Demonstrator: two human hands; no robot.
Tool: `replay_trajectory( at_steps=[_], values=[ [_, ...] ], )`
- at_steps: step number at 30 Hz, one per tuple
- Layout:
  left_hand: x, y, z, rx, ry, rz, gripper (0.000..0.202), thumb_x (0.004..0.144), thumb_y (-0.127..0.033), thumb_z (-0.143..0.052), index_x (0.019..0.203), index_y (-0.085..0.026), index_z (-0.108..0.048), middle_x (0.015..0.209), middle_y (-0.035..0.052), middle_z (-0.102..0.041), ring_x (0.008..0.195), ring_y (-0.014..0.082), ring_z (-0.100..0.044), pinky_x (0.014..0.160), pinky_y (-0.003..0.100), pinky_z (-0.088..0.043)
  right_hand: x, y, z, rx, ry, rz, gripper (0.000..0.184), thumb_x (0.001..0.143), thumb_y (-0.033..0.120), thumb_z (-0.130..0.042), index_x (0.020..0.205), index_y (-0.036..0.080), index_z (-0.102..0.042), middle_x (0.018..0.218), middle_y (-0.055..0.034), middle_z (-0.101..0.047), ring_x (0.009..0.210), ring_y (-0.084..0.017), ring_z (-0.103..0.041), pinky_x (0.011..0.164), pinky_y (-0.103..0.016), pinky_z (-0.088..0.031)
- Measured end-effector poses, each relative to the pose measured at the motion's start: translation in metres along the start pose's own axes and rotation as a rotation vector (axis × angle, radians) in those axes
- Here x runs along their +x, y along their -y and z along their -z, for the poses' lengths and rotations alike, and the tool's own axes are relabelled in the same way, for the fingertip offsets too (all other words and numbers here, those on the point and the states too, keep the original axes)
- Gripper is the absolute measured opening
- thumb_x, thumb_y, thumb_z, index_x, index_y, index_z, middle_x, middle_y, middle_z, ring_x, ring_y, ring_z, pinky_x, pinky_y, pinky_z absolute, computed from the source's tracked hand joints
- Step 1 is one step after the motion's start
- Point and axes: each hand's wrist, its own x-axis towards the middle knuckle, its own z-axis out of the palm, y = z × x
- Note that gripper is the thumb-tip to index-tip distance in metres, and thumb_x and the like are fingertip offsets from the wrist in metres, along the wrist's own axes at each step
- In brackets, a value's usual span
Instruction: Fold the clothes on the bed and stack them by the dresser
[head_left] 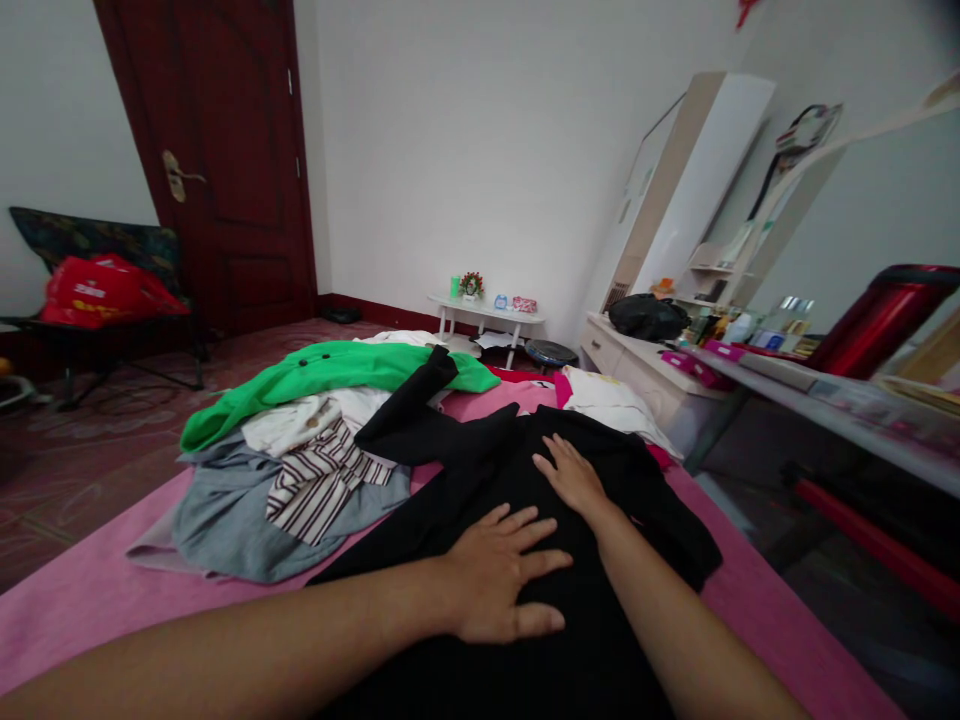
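A black long-sleeved garment [480, 470] lies spread over the pink bed cover [772, 620], one sleeve bent up at the left. My left hand [506, 575] rests flat on its middle, fingers spread. Farther up, near the collar, my right hand [571, 475] also lies flat on the black cloth with its fingers stretched out. Neither hand grips anything. The lower end of the garment runs out of view beneath my forearms.
Left of the black garment is a clothes pile: a green garment [330, 375], a striped one [319, 485] and a grey one [225, 520]. A white garment [611, 400] lies at the far right. A desk [810, 400] with a red flask [881, 320] stands right.
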Motion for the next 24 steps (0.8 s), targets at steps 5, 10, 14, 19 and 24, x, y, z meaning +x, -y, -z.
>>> replay_trajectory(
  at_steps=[5, 10, 14, 19, 24],
  values=[
    [0.032, 0.061, 0.014, 0.084, -0.058, 0.179, 0.068, 0.089, -0.063, -0.036, 0.145, -0.025, -0.035, 0.156, 0.0104, -0.019, 0.143, 0.0340, -0.012, 0.114, 0.052, -0.018, 0.015, -0.026, 0.006, -0.023, -0.102, 0.049, 0.048, 0.091, 0.040, -0.043, 0.132, 0.016, -0.053, 0.143, -0.0130, -0.045, 0.134, -0.027, -0.039, 0.112, -0.046, -0.028],
    [0.043, 0.125, 0.048, 0.277, -0.192, 0.578, 0.061, 0.093, -0.053, -0.035, 0.144, -0.019, -0.037, 0.146, 0.0161, -0.039, 0.133, 0.0335, -0.039, 0.110, 0.044, -0.030, 0.020, -0.038, 0.006, 0.079, -0.297, 0.015, 0.042, 0.085, 0.025, -0.047, 0.123, 0.011, -0.059, 0.134, -0.0145, -0.054, 0.125, -0.024, -0.049, 0.110, -0.040, -0.035],
    [0.046, 0.154, 0.058, 0.381, -0.303, 0.711, 0.055, 0.095, -0.043, -0.034, 0.141, -0.013, -0.041, 0.142, 0.0194, -0.044, 0.132, 0.0340, -0.040, 0.109, 0.046, -0.030, 0.019, -0.037, 0.006, 0.027, -0.373, -0.004, 0.046, 0.083, 0.022, -0.047, 0.126, 0.006, -0.056, 0.136, -0.0168, -0.051, 0.127, -0.025, -0.047, 0.110, -0.039, -0.035],
    [0.050, 0.159, 0.049, 0.342, -0.258, 0.764, 0.053, 0.096, -0.041, -0.032, 0.142, -0.017, -0.041, 0.145, 0.0144, -0.043, 0.133, 0.0301, -0.039, 0.110, 0.042, -0.029, 0.019, -0.038, 0.010, -0.246, -0.237, 0.051, 0.051, 0.090, 0.035, -0.044, 0.138, 0.018, -0.046, 0.151, -0.0091, -0.034, 0.138, -0.027, -0.030, 0.111, -0.046, -0.029],
    [0.046, 0.154, 0.050, 0.310, -0.223, 0.721, 0.055, 0.096, -0.044, -0.030, 0.144, -0.018, -0.037, 0.144, 0.0134, -0.043, 0.133, 0.0289, -0.040, 0.110, 0.040, -0.030, 0.031, -0.048, 0.014, -0.401, -0.120, -0.193, 0.056, 0.095, 0.043, -0.032, 0.145, 0.020, -0.035, 0.155, -0.0071, -0.025, 0.141, -0.029, -0.024, 0.110, -0.053, -0.024]
  ],
)
